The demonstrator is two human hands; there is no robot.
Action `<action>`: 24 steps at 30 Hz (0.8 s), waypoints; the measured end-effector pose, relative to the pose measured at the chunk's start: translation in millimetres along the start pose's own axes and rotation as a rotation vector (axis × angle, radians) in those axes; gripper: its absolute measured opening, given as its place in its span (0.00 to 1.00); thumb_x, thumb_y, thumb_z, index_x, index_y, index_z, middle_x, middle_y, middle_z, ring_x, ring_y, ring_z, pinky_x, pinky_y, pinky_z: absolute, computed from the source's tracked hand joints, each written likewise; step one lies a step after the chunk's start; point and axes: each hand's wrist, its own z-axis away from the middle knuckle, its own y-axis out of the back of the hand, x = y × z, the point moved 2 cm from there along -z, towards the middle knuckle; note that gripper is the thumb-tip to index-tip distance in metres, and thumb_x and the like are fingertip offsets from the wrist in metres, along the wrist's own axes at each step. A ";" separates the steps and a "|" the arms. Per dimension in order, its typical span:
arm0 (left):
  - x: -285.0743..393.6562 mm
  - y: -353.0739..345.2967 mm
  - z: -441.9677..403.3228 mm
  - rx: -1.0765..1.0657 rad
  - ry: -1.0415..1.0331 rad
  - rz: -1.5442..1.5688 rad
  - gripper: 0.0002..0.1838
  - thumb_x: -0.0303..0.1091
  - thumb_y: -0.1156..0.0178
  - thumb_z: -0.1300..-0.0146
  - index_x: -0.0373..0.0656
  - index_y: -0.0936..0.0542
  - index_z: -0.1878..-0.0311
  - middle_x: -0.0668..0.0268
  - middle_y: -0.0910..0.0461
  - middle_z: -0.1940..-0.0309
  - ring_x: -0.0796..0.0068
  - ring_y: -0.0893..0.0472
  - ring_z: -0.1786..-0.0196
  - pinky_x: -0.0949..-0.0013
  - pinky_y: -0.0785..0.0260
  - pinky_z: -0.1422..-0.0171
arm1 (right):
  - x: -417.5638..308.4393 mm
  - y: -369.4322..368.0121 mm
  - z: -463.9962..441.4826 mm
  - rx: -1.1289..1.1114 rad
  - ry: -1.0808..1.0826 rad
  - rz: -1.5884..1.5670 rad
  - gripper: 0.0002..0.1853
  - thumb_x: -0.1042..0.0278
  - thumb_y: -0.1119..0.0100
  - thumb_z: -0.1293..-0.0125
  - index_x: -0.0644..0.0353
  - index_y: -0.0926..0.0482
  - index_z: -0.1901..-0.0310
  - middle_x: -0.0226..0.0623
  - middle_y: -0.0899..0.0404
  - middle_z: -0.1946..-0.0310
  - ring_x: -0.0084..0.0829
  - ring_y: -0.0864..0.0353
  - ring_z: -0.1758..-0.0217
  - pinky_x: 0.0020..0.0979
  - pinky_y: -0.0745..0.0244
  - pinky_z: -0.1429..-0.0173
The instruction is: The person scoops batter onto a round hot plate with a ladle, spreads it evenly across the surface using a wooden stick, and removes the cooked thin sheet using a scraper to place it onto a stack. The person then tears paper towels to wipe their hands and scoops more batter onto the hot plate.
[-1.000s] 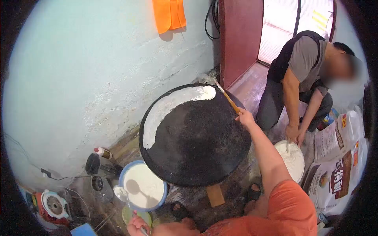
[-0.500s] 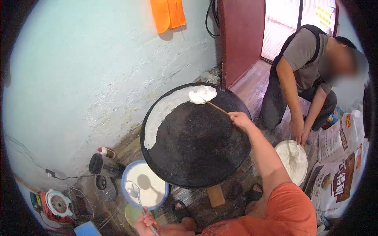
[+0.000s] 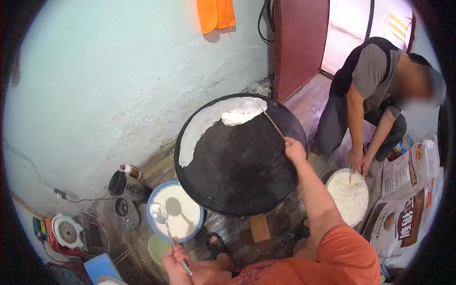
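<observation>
A wide round black griddle [image 3: 237,166] carries a curved band of white batter [image 3: 194,128] along its far left edge, with a thicker mound [image 3: 236,117] at the band's inner side. My right hand [image 3: 295,149] is closed round a thin wooden spreader [image 3: 274,124], whose far end touches the batter near the top rim. In my left hand [image 3: 176,259] is the handle of a metal ladle [image 3: 160,214]. Its bowl is over a blue-rimmed bucket [image 3: 203,219] of white batter, and both hands are apart.
At right a crouching person [image 3: 375,90] has both hands at a white bucket [image 3: 348,195] of pale mix. Printed sacks [image 3: 401,223] stand beside it. A black jug [image 3: 124,184], a bottle [image 3: 131,171] and a small fan [image 3: 67,231] are at left. A red door [image 3: 300,47] stands behind.
The thick batter mound has shifted inward and left. The spreader's tip has moved back to the upper rim. The ladle bowl stays over the bucket, and the whole view has shifted slightly.
</observation>
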 end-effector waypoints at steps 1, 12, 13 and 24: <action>0.7 -0.8 -0.9 -0.003 0.000 0.003 0.13 0.35 0.52 0.37 0.41 0.25 0.53 0.72 0.36 0.82 0.83 0.37 0.83 0.78 0.42 0.81 | -0.3 -19.3 -1.2 -0.066 0.065 -0.023 0.16 0.64 0.50 0.40 0.48 0.24 0.50 0.42 0.21 0.59 0.36 0.22 0.53 0.33 0.31 0.48; 1.1 2.4 4.6 -0.028 -0.090 -0.070 0.15 0.38 0.55 0.35 0.42 0.28 0.51 0.69 0.35 0.80 0.83 0.38 0.83 0.79 0.44 0.83 | -60.5 -63.8 28.7 -0.273 0.259 0.089 0.16 0.62 0.48 0.41 0.51 0.23 0.51 0.42 0.22 0.57 0.37 0.23 0.53 0.34 0.31 0.48; 0.2 2.6 5.1 -0.044 -0.083 -0.053 0.15 0.38 0.55 0.35 0.42 0.27 0.51 0.69 0.35 0.80 0.83 0.38 0.83 0.79 0.44 0.84 | -54.9 -79.5 25.5 -0.317 0.254 0.166 0.15 0.59 0.50 0.41 0.40 0.23 0.51 0.38 0.23 0.54 0.38 0.25 0.50 0.35 0.32 0.45; 3.3 -1.0 3.3 -0.024 -0.114 -0.133 0.14 0.34 0.56 0.36 0.40 0.27 0.53 0.70 0.35 0.82 0.84 0.36 0.84 0.80 0.42 0.84 | -42.5 -79.3 44.5 -0.274 0.310 0.127 0.15 0.61 0.51 0.39 0.43 0.24 0.50 0.38 0.23 0.54 0.39 0.24 0.51 0.35 0.32 0.46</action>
